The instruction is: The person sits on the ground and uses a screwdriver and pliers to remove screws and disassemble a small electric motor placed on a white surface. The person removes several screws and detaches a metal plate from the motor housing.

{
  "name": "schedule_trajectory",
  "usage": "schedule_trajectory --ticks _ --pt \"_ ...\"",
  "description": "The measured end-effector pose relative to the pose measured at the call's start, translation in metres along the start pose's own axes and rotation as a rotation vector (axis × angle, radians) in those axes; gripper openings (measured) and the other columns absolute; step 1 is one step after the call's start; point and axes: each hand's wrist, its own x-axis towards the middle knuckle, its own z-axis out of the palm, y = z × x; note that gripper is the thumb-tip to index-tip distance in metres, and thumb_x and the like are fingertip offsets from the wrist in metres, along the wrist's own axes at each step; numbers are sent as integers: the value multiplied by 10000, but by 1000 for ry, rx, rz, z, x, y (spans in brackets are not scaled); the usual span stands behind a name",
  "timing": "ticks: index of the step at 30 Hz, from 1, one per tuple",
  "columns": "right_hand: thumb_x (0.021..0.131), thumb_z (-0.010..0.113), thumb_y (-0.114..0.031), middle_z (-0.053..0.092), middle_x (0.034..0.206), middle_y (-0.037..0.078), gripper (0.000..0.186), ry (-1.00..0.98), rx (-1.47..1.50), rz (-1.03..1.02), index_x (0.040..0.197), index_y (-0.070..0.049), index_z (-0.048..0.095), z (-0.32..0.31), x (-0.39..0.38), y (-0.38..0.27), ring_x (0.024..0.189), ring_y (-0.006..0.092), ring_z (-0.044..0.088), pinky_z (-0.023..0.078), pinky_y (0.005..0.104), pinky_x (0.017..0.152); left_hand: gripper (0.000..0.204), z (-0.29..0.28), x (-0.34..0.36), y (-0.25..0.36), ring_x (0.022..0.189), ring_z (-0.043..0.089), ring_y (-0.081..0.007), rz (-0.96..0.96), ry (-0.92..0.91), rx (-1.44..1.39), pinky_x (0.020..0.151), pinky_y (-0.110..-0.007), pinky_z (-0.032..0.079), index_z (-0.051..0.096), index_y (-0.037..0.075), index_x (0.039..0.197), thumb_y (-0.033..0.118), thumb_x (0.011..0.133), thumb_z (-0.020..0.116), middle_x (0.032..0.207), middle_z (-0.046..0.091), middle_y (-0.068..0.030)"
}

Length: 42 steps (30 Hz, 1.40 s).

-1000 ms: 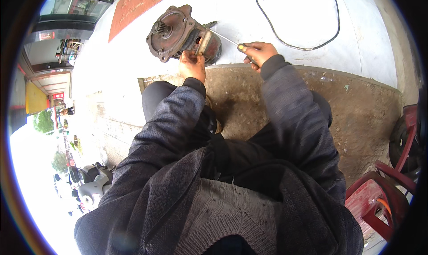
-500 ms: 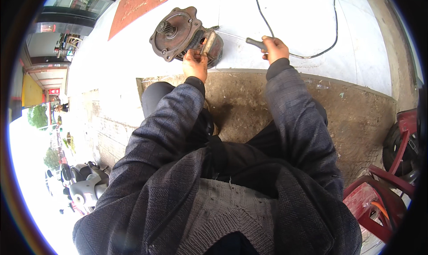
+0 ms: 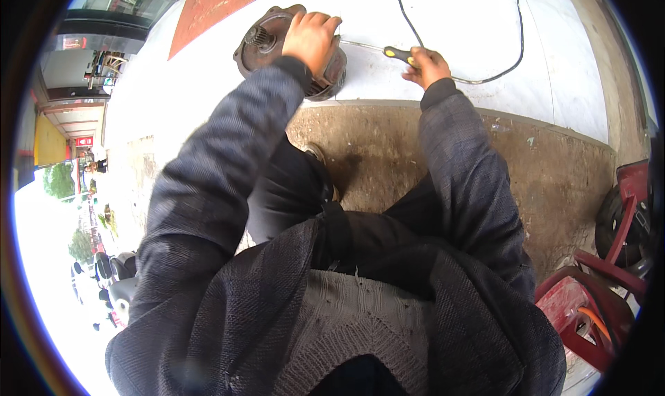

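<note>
A rusty motor (image 3: 269, 32), with a round flange and a toothed shaft facing up to the left, lies on the white tiled ledge. My left hand (image 3: 312, 41) reaches over its body, fingers together and bent over the far side; their tips are partly hidden. In my right hand (image 3: 430, 67) is a screwdriver (image 3: 397, 54) with a black and yellow handle. Its thin shaft points left at the motor, and the tip ends close to my left fingers. Whether the tip touches the motor cannot be made out.
A black cable (image 3: 521, 39) loops over the white ledge (image 3: 478, 22) beyond my right hand. A reddish-brown board (image 3: 216, 13) lies at the far left. Worn brown ground (image 3: 374, 143) lies below the ledge. At the right stands a dark red metal frame (image 3: 582, 327).
My left hand has moved from the near side of the motor up over its top. The screwdriver's handle has turned so its yellow parts show; my right hand has barely shifted.
</note>
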Motion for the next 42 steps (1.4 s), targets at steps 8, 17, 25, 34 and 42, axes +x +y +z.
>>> schedule_trajectory --ticks 8,17,25,34,42 --pt "1059 460 -390 639 1054 153 479 -228 -81 -68 1305 12 546 -7 -19 -19 639 194 647 622 316 600 182 33 45 -32 999 697 -288 326 -497 259 1070 -494 413 745 134 1023 125 861 663 939 739 -112" --pt "1035 539 -320 665 1000 103 378 -250 80 -30 1272 -25 551 -12 -11 -9 755 199 686 615 338 652 159 45 52 -38 848 706 -298 338 -519 114 848 -441 526 742 96 933 161 873 610 868 717 -120" --pt "1006 586 -294 671 868 108 385 -272 -36 115 1250 0 539 -15 -2 -9 701 197 684 623 348 641 153 51 57 -41 818 714 -333 417 -485 138 792 -454 547 750 123 823 177 827 607 843 729 -127" --pt "957 681 -202 668 866 109 363 -254 36 52 1234 3 568 -15 -3 -4 685 179 663 616 353 611 154 50 57 -42 800 714 -350 397 -467 85 766 -453 558 746 110 817 176 820 606 824 724 -148" --pt "983 642 -229 669 903 112 355 -213 7 168 1247 -8 553 -16 -3 -9 688 186 660 620 365 644 175 44 56 -40 826 714 -355 366 -535 77 778 -450 562 764 96 858 167 833 606 872 730 -166"
